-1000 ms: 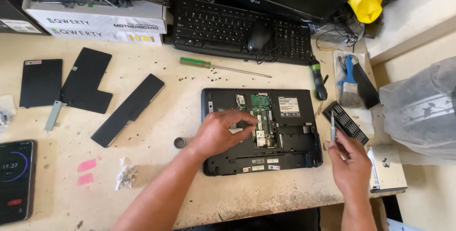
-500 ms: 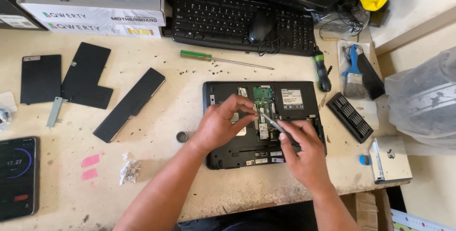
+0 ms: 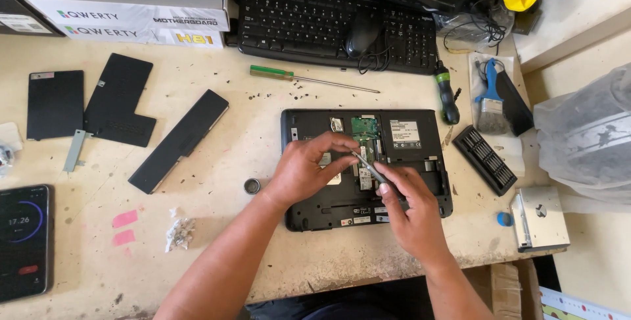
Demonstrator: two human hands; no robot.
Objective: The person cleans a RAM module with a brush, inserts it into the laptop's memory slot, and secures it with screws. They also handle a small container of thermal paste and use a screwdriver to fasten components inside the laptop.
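The laptop [image 3: 368,169] is black with a green board [image 3: 363,126] inside. The counter [image 3: 263,254] is pale cream — two pink stickers [image 3: 125,226] sit on it. One screwdriver [image 3: 312,79] has a green handle.

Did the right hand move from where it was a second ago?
Yes. The right hand moved left, from beside the bit case onto the open laptop, where it holds a thin tool.
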